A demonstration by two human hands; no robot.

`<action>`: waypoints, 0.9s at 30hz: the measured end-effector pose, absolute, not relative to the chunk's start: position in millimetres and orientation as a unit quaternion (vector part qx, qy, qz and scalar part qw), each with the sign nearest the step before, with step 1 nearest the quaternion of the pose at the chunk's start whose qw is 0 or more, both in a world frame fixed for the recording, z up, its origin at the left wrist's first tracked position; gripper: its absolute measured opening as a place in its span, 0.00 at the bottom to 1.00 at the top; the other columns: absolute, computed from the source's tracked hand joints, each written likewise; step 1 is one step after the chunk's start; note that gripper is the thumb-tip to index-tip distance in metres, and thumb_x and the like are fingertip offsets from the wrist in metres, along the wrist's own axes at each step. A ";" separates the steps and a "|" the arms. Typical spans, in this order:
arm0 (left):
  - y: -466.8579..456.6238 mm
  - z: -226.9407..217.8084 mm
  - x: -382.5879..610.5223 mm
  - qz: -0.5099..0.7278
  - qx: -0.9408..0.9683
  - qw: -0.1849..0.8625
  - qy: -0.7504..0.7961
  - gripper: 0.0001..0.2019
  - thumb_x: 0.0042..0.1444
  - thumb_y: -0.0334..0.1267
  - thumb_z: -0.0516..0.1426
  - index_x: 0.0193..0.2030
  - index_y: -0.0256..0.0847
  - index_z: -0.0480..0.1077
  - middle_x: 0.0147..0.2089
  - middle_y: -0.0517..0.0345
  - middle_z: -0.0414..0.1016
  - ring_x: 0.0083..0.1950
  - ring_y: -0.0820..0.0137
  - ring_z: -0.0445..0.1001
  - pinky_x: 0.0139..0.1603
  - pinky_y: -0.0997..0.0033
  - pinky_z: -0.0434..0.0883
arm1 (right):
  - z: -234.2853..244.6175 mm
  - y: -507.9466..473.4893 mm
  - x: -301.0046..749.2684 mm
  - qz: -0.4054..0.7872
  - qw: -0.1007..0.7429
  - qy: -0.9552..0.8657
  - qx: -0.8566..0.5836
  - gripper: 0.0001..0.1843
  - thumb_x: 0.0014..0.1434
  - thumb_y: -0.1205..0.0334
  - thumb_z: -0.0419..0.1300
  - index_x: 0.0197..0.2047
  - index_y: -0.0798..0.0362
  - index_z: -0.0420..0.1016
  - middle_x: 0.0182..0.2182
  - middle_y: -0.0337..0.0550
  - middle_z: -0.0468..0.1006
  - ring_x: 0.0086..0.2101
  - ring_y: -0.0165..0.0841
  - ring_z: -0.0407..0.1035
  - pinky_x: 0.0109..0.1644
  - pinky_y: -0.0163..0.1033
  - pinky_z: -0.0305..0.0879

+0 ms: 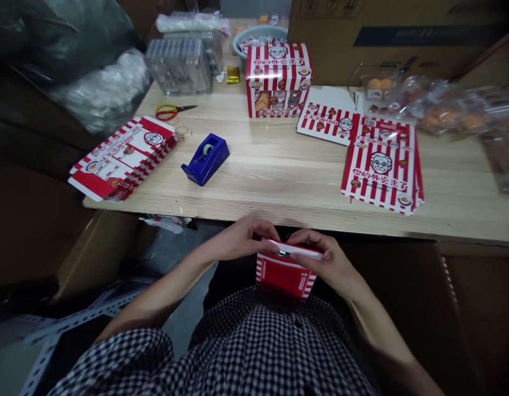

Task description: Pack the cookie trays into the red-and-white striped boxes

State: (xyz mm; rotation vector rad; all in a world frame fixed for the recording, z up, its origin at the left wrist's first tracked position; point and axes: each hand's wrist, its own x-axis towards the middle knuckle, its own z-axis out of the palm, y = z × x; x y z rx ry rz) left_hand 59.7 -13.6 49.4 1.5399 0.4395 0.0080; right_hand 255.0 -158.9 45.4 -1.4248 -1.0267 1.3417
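Note:
A small red-and-white striped carton [285, 275] rests upright in my lap, below the front edge of the wooden table [279, 181]. My left hand [241, 237] is closed on its top left edge, fingers curled over the white flap. My right hand [324, 258] grips the top right edge, thumb and fingers pinching the flap. What lies inside the carton is hidden.
On the table are a blue tape dispenser [205, 158], a stack of flat striped cartons [122, 157] at left, another stack [382, 168] at right, one assembled carton [278, 80], red-handled scissors [171, 111], clear plastic trays [180, 66] and bagged goods [456, 113]. Cardboard boxes stand around.

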 end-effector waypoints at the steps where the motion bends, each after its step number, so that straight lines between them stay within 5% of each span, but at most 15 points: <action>1: -13.4 47.9 59.0 0.009 0.691 0.695 0.198 0.11 0.60 0.44 0.62 0.43 0.39 0.78 0.38 0.54 0.81 0.38 0.71 0.77 0.40 0.72 0.71 | 42.8 -160.7 253.6 0.511 0.465 -0.419 -0.589 0.10 0.55 0.57 0.69 0.41 0.48 0.78 0.40 0.42 0.79 0.42 0.37 0.73 0.47 0.44 0.69; 5: -17.2 41.8 56.5 0.031 0.677 0.706 0.205 0.14 0.63 0.44 0.59 0.50 0.41 0.79 0.44 0.53 0.82 0.42 0.70 0.77 0.45 0.70 0.72 | 36.5 -167.8 251.0 0.437 0.489 -0.400 -0.640 0.08 0.54 0.58 0.69 0.38 0.49 0.78 0.38 0.42 0.78 0.37 0.36 0.72 0.41 0.41 0.68; 8: -21.1 40.0 56.3 0.037 0.653 0.726 0.211 0.15 0.63 0.44 0.60 0.52 0.43 0.78 0.47 0.53 0.83 0.43 0.70 0.78 0.45 0.69 0.72 | 36.8 -169.5 249.8 0.462 0.476 -0.346 -0.664 0.09 0.53 0.58 0.70 0.35 0.50 0.76 0.28 0.38 0.75 0.26 0.31 0.66 0.30 0.37 0.62; 12: -22.8 41.5 57.6 0.029 0.637 0.741 0.211 0.14 0.63 0.43 0.60 0.52 0.42 0.79 0.46 0.52 0.83 0.42 0.70 0.78 0.45 0.69 0.72 | 37.6 -167.7 243.6 0.472 0.488 -0.299 -0.671 0.12 0.50 0.56 0.71 0.34 0.50 0.74 0.24 0.37 0.73 0.23 0.31 0.64 0.27 0.36 0.60; 23: -18.1 30.6 55.5 0.032 0.653 0.727 0.210 0.14 0.59 0.42 0.62 0.50 0.41 0.78 0.44 0.52 0.83 0.42 0.69 0.78 0.46 0.67 0.73 | 20.6 -176.3 236.5 0.465 0.527 -0.285 -0.652 0.22 0.55 0.51 0.69 0.51 0.47 0.75 0.42 0.45 0.81 0.40 0.41 0.76 0.45 0.45 0.74; 27: -10.8 30.5 53.3 0.034 0.663 0.715 0.220 0.10 0.59 0.40 0.62 0.44 0.38 0.76 0.41 0.53 0.82 0.38 0.71 0.77 0.41 0.70 0.71 | 21.5 -182.4 244.0 0.539 0.541 -0.294 -0.575 0.38 0.58 0.54 0.68 0.68 0.37 0.59 0.54 0.43 0.78 0.50 0.39 0.76 0.57 0.48 0.71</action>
